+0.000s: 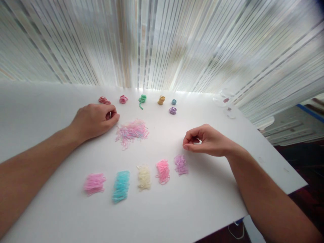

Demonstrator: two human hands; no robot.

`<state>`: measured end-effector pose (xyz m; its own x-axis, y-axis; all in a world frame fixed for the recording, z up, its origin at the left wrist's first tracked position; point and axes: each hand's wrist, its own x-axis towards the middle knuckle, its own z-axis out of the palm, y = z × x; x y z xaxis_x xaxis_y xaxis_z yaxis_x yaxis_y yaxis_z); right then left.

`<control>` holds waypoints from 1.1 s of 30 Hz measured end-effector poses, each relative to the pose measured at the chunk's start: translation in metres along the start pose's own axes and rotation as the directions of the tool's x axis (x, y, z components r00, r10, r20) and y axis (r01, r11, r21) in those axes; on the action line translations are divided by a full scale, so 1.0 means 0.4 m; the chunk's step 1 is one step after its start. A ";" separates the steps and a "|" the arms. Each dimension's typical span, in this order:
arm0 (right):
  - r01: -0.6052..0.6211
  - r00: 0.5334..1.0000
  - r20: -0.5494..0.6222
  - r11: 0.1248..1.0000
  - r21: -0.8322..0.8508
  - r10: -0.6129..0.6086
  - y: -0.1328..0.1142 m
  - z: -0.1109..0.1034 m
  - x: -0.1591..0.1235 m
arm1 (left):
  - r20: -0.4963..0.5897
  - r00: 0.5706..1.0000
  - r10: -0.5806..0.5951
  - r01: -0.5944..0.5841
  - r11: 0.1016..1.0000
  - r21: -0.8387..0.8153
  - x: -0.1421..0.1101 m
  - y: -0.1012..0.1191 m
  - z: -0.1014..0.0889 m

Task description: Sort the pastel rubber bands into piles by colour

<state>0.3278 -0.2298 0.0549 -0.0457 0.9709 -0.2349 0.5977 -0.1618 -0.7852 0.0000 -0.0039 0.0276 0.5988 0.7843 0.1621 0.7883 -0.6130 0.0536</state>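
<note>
My left hand (97, 119) rests on the white table with its fingertips drawn together, left of a mixed heap of thin pastel rubber bands (133, 131). Whether a band is in that pinch is hidden. My right hand (202, 140) is closed in a pinch above and right of a purple pile of bands (181, 165); nothing I can name shows in it. Along the near row lie a pink pile (95, 184), a turquoise pile (121, 186), a cream pile (144, 177) and a brighter pink pile (163, 171), each one colour.
Behind the hands runs a row of coiled loops: red (103, 100), pink (123, 99), green (142, 99), yellow (161, 100), blue (173, 102) and purple (172, 110). A clear container (224, 98) stands back right. String curtains (157, 44) border the table's (162, 216) far edge.
</note>
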 end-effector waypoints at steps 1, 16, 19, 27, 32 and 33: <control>0.002 0.999 0.040 1.000 -0.025 -0.001 -0.003 0.002 0.000 | 0.002 1.000 0.003 -0.003 1.000 0.000 -0.001 0.000 -0.001; 0.008 0.990 0.144 0.995 -0.095 0.005 -0.013 0.014 -0.006 | -0.006 1.000 -0.009 0.009 1.000 0.007 0.002 -0.008 0.003; 0.009 0.987 0.159 0.995 -0.104 0.008 -0.017 0.011 -0.008 | 0.001 1.000 -0.009 0.009 1.000 0.003 0.002 -0.005 0.001; 0.018 0.996 0.090 0.992 -0.122 -0.007 -0.011 0.004 -0.008 | 0.000 1.000 0.001 -0.001 1.000 -0.005 0.001 -0.007 0.002; 0.065 0.995 -0.066 0.993 -0.096 -0.071 0.004 0.004 0.003 | 0.006 1.000 -0.013 0.013 1.000 0.006 0.003 -0.009 0.006; 0.067 0.993 -0.094 0.994 -0.087 -0.075 0.008 0.005 0.005 | 0.005 1.000 -0.011 0.011 1.000 0.002 0.003 -0.008 0.006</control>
<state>0.3279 -0.2287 0.0507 -0.0148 0.9926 -0.1207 0.6607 -0.0809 -0.7462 -0.0016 -0.0006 0.0254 0.5905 0.7918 0.1563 0.7953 -0.6038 0.0539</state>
